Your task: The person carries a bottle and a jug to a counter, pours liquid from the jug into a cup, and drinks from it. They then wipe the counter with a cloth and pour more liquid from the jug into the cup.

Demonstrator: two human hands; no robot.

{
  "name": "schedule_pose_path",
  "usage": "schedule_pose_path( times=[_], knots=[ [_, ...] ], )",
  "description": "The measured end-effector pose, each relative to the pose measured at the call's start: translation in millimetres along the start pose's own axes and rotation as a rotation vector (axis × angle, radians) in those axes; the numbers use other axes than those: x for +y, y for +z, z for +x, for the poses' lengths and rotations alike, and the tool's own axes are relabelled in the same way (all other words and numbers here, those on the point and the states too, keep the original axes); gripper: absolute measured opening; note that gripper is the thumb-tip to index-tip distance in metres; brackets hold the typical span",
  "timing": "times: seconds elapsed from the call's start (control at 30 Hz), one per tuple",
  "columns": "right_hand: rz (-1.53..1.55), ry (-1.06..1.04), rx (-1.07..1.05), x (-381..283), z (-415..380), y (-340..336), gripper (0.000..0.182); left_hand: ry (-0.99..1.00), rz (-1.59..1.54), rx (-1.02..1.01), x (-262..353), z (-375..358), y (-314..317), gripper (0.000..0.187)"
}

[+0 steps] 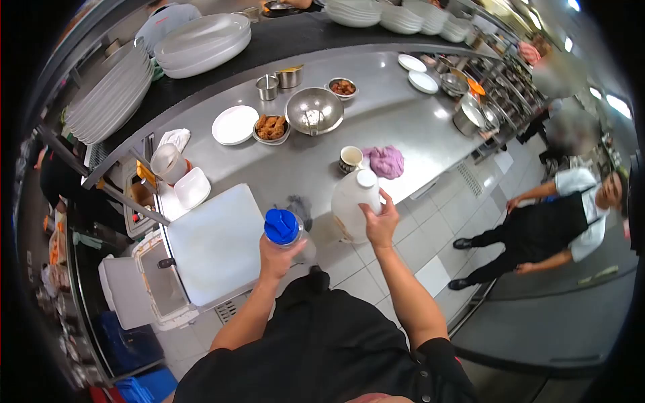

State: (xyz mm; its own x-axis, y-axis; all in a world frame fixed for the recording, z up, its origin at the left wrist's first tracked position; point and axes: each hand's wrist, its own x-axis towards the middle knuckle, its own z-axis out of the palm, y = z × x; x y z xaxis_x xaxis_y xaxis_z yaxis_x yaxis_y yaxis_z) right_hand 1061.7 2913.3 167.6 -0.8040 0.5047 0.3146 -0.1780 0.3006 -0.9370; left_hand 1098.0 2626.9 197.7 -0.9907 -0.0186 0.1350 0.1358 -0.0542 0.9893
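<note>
**Both hands occupied at the steel tabletop: jug and blue-lidded container**

I observe the left hand point(279, 255) closed around a clear container with a blue lid point(282, 227), held upright above the near edge of the tabletop point(403, 127), just right of a white cutting board point(215, 245). The left grip is wrapped on the container body from below; the lid stands clear of the fingers.

The right hand point(380, 225) is closed on the side of a white plastic jug point(353, 205) with a white cap. The jug stands close to upright at the tabletop's near edge; I cannot tell whether its base rests on the surface or is lifted. The two containers sit near each other, not touching.

Just behind the jug I note a patterned cup point(350, 158) and, beside it on the right, a crumpled purple cloth point(385, 162). A dark rag point(299, 207) lies between the container and the jug. Farther back stand a large steel mixing bowl point(314, 111), a dish of fried pieces point(271, 127) touching its left side, and an empty white plate point(234, 125). Stacks of white plates point(201, 43) sit on the dark shelf beyond.

On the tiled floor to the right, well apart from the tabletop, a person in a dark apron point(551, 225) stands.
</note>
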Motion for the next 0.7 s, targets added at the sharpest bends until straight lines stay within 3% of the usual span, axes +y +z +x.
schedule_pose_path(
  times=[0.1,0.17,0.3,0.37,0.43,0.47,0.5,0.53,0.6,0.63,0.7],
  knots=[
    [0.059,0.048,-0.087,9,27,46,0.065,-0.009,-0.002,0.126,-8,50,5,0.042],
    [-0.065,0.066,-0.189,13,45,61,0.064,0.022,0.013,0.175,-12,84,7,0.042],
    [0.101,0.063,-0.202,28,81,73,0.065,0.093,0.055,0.301,-15,146,8,0.038],
    [-0.131,0.026,-0.469,26,101,56,0.059,0.053,0.058,0.411,-41,176,0,0.035],
    [-0.03,-0.23,-0.426,46,142,47,0.028,0.135,0.161,0.491,-66,203,-9,0.033],
    [-0.074,-0.248,-0.319,53,169,45,0.02,0.099,0.198,0.514,-76,210,-15,0.035],
    [0.08,-0.05,-0.273,64,203,50,0.018,0.062,0.234,0.541,-86,218,-15,0.037],
    [0.025,0.067,-0.226,55,240,58,0.02,0.055,0.241,0.566,-96,225,-14,0.037],
    [0.138,0.19,-0.134,99,317,89,0.021,0.035,0.236,0.678,-112,234,-8,0.037],
    [0.069,0.242,-0.18,128,356,105,0.024,0.025,0.248,0.713,-118,236,-3,0.037],
    [0.089,0.551,-0.31,200,425,145,0.033,-0.037,0.345,0.795,-126,236,5,0.039]
  ],
)
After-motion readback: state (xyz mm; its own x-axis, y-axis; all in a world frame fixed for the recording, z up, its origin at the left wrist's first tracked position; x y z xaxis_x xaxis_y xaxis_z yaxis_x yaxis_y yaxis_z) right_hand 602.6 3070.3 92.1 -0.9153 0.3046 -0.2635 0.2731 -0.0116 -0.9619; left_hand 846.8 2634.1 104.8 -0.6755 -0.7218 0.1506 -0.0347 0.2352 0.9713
